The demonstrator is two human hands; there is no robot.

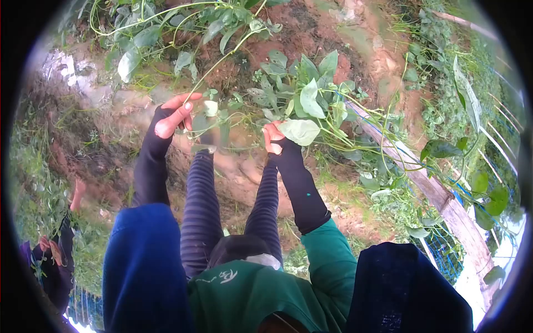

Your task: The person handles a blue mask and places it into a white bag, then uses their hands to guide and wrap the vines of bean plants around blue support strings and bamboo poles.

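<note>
My left hand [175, 115], in a dark fingerless sleeve, pinches a thin green vine stem [226, 55] between thumb and fingers. The stem runs up and right to leafy growth at the top. My right hand [272, 136], in a matching sleeve, has its fingers curled in beside a broad pale green leaf [300, 132]. That leaf partly covers the hand, and what its fingers grip cannot be made out. Just above stands a cluster of upright leaves [312, 99]. Thin tendrils and small leaves hang between my two hands.
A wooden pole [413, 161] slants down the right side, with blue netting [447, 261] near its lower part. Leafy vines [150, 36] trail across brown, wet soil [300, 28]. At the far left another person's hand [53, 250] shows among foliage.
</note>
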